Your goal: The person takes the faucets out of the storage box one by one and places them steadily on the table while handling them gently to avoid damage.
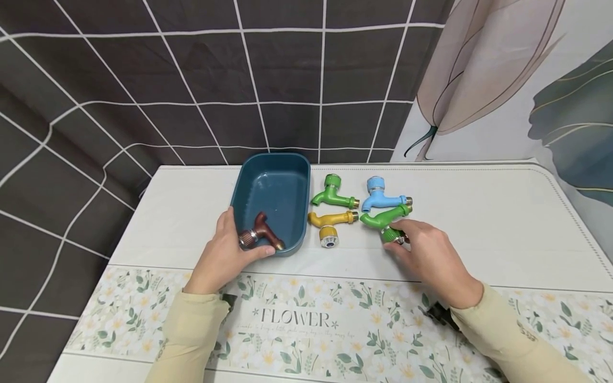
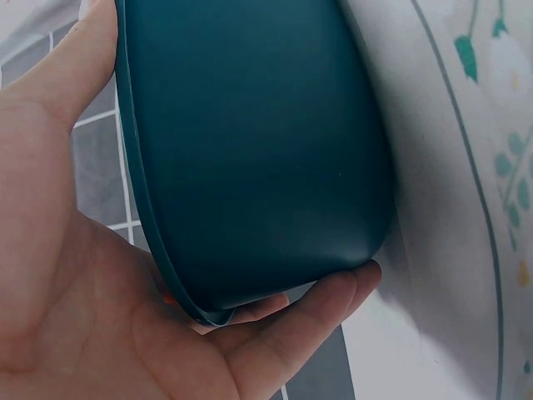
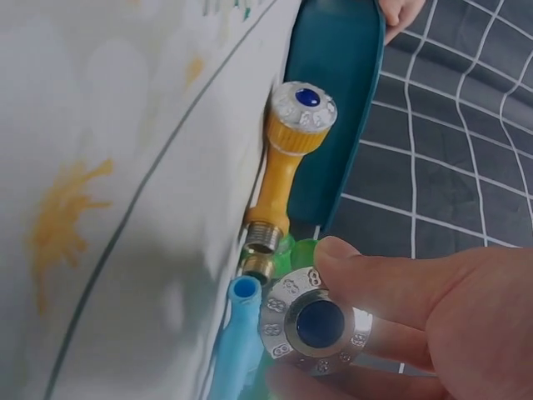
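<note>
My left hand [image 1: 217,260] grips the near left corner of a dark teal plastic basin [image 1: 282,194], thumb at the near rim and fingers round the side. A brown faucet [image 1: 262,227] lies in the basin's near end. On the right, my right hand [image 1: 433,258] pinches the knob of a green faucet [image 1: 384,217]; the right wrist view shows the knob's silver cap [image 3: 273,315] with a blue centre. Just beyond this faucet lies a blue faucet [image 1: 385,201]. To its left are a yellow faucet [image 1: 330,218] and a second green faucet [image 1: 331,196].
A white table mat [image 1: 503,223] with a floral band [image 1: 306,346] covers the table. Behind the basin hangs a dark cloth [image 1: 287,69] with white grid lines. Further right hangs a leaf-patterned curtain [image 1: 503,106].
</note>
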`<control>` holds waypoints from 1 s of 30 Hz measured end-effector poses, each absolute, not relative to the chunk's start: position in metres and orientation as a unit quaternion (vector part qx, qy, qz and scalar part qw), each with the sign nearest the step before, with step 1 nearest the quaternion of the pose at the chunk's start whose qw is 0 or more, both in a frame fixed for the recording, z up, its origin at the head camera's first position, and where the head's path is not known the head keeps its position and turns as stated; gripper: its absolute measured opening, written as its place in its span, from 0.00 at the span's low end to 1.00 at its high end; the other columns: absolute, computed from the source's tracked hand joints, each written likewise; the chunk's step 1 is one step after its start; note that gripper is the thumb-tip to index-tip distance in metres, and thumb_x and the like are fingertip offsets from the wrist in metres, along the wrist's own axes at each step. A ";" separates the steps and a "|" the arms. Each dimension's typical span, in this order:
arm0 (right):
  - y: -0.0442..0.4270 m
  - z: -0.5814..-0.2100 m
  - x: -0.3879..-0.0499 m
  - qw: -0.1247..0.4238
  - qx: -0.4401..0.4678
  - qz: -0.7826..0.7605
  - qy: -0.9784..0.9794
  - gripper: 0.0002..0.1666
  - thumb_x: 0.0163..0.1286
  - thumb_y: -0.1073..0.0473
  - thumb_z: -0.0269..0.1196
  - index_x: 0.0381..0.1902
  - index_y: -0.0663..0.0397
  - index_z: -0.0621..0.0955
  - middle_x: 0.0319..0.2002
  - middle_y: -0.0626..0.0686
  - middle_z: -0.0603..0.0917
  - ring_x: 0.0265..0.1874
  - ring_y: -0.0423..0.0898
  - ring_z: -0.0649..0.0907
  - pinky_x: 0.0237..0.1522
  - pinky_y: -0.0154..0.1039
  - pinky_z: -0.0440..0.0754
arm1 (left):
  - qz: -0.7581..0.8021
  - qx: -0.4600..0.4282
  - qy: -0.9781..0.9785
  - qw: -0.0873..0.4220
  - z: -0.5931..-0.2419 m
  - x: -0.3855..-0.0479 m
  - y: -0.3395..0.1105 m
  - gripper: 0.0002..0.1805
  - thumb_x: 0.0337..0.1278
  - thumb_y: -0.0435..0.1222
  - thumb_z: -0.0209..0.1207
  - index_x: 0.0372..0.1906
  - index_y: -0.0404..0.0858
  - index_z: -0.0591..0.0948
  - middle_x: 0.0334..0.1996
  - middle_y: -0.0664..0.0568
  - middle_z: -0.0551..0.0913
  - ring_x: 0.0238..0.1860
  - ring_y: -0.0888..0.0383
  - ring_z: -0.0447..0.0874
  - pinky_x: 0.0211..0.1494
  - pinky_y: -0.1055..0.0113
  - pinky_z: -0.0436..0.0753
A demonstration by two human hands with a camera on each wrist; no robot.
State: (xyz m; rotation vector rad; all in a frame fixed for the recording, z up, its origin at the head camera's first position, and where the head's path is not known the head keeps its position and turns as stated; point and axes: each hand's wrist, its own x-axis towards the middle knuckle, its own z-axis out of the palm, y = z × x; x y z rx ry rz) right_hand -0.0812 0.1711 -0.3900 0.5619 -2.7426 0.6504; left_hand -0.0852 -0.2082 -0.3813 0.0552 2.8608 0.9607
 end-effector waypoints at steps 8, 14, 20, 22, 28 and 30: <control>0.174 -0.394 -0.082 0.122 0.186 0.216 -0.951 0.21 0.55 0.63 0.78 0.44 0.66 0.84 0.39 0.60 0.88 0.30 0.50 0.85 0.33 0.50 0.83 | 0.317 0.014 0.946 0.065 -0.382 -0.085 -0.208 0.71 0.47 0.62 0.72 0.81 0.35 0.39 0.78 0.38 0.47 0.62 0.32 0.74 0.61 0.40 0.74; 0.175 -0.397 -0.084 0.122 0.185 0.210 -0.952 0.20 0.55 0.63 0.78 0.44 0.67 0.84 0.40 0.61 0.87 0.33 0.54 0.86 0.36 0.52 0.84 | 0.318 0.010 0.946 0.066 -0.382 -0.085 -0.208 0.71 0.46 0.62 0.72 0.81 0.36 0.38 0.78 0.39 0.47 0.62 0.32 0.74 0.61 0.39 0.74; 0.177 -0.398 -0.086 0.124 0.181 0.205 -0.954 0.20 0.55 0.63 0.78 0.42 0.67 0.84 0.37 0.60 0.87 0.35 0.56 0.86 0.37 0.54 0.83 | 0.316 0.010 0.947 0.066 -0.382 -0.086 -0.208 0.72 0.46 0.63 0.71 0.81 0.36 0.38 0.78 0.38 0.47 0.62 0.31 0.74 0.61 0.39 0.74; 0.178 -0.399 -0.086 0.122 0.180 0.205 -0.954 0.20 0.55 0.62 0.78 0.42 0.67 0.84 0.36 0.59 0.87 0.34 0.55 0.86 0.36 0.53 0.83 | 0.316 0.010 0.946 0.066 -0.381 -0.086 -0.208 0.72 0.46 0.63 0.71 0.81 0.36 0.38 0.78 0.38 0.47 0.62 0.31 0.74 0.61 0.39 0.74; 0.178 -0.400 -0.086 0.114 0.173 0.208 -0.956 0.19 0.55 0.62 0.78 0.42 0.66 0.84 0.35 0.58 0.87 0.33 0.53 0.86 0.35 0.53 0.83 | 0.313 0.009 0.947 0.070 -0.381 -0.086 -0.208 0.72 0.47 0.63 0.71 0.80 0.34 0.38 0.79 0.38 0.46 0.63 0.31 0.73 0.62 0.39 0.73; 0.178 -0.400 -0.086 0.111 0.169 0.208 -0.957 0.20 0.55 0.62 0.78 0.43 0.67 0.84 0.35 0.59 0.87 0.33 0.54 0.86 0.36 0.53 0.83 | 0.312 0.010 0.947 0.071 -0.381 -0.085 -0.208 0.72 0.46 0.64 0.70 0.80 0.34 0.38 0.79 0.38 0.46 0.63 0.31 0.73 0.62 0.39 0.73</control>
